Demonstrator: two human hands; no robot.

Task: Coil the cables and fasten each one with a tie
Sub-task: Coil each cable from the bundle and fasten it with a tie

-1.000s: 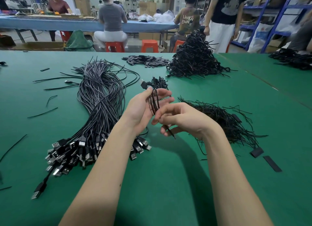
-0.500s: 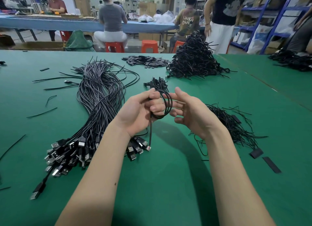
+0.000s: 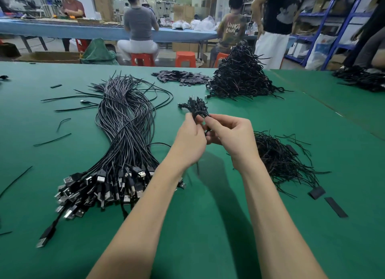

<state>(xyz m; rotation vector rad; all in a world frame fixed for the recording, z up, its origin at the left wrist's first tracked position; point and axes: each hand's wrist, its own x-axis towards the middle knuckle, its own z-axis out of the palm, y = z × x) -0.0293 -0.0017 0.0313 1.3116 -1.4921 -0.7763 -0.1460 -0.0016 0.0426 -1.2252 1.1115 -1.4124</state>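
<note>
Light: bright, even, from overhead.
Shadows: my forearms cast soft dark ones on the green table (image 3: 208, 247).
Edges: wide-angle bending.
Blur: slight at my fingertips.

"UNKN OWN" — pale print, back of seated person's shirt (image 3: 233, 28)

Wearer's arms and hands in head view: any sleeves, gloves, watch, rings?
Both forearms are bare right to the bottom edge, with no sleeve in view. The left hand and right hand wear no gloves. No watch, band or ring shows on the visible sides.
</note>
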